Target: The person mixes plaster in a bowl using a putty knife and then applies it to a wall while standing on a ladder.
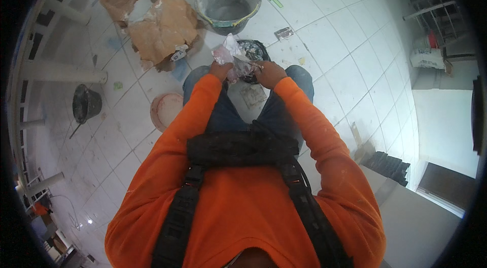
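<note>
One left hand [221, 70], bare, orange-sleeved: fingers closed on a crumpled, translucent white-and-pink plastic bag [231, 48], held up above the floor between the knees. One right hand [271, 74], bare, likewise sleeved: fingers curled shut, apparently around a slim grey tool [247, 60] that reaches to the bag; the grip is small and partly hidden. One round black plastic bucket [261, 49], pale-smeared inside, just beyond the hands and partly behind the bag. One large round grey tub with a yellow handle [228, 27], grey matter within, farther forward. One torn sheet of brown paper [165, 29], spread left of the tub. One shallow round pinkish basin [167, 108], by the left forearm. One small dark bucket [87, 104], well apart at left. All containers stand on a white tiled floor [332, 42], stained in places.
</note>
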### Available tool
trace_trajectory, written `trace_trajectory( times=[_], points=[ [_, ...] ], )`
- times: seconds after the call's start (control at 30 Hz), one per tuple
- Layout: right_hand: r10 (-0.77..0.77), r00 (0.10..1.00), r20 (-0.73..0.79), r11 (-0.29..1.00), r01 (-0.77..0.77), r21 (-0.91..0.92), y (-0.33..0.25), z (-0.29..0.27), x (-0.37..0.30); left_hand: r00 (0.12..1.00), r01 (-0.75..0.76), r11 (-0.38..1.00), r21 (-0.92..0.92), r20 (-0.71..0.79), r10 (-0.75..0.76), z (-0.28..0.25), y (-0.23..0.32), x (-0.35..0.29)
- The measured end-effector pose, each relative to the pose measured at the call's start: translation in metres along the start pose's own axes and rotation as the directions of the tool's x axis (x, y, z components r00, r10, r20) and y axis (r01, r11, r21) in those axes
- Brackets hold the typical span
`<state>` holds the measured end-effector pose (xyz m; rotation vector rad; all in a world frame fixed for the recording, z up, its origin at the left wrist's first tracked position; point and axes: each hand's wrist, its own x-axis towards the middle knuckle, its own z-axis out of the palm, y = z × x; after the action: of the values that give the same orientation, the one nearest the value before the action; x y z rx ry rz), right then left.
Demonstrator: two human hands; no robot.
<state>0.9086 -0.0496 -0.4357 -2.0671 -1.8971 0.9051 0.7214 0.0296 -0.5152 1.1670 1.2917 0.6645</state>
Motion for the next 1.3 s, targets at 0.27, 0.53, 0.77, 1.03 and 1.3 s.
trace_trajectory(
  times=[0.27, 0.53, 0.77, 1.03, 1.3],
  points=[
    [0.052, 0.999, -0.006, 0.999, -0.051, 0.017, 0.007, 0.019, -0.010, 0.992, 0.015, 1.000, 0.022, 0.128, -0.017, -0.010, -0.020, 0.012],
    [0.132, 0.988, -0.085, 0.991, -0.129, 0.040, 0.013, 0.027, 0.015, 0.969, -0.028, 0.993, 0.117, 0.245, -0.002, -0.017, -0.033, 0.013],
    [0.038, 0.998, -0.047, 0.995, -0.033, 0.091, 0.012, 0.012, 0.026, 0.954, -0.078, 0.996, 0.047, 0.294, 0.061, -0.015, -0.043, 0.014],
    [0.123, 0.991, -0.057, 0.976, -0.111, 0.186, -0.008, 0.008, 0.025, 0.961, -0.099, 0.929, 0.357, 0.275, -0.004, -0.019, -0.049, 0.018],
    [0.016, 1.000, 0.020, 0.996, -0.014, -0.092, -0.006, 0.003, 0.035, 0.947, -0.167, 0.911, 0.376, 0.317, 0.043, -0.016, -0.004, -0.008]
  ],
)
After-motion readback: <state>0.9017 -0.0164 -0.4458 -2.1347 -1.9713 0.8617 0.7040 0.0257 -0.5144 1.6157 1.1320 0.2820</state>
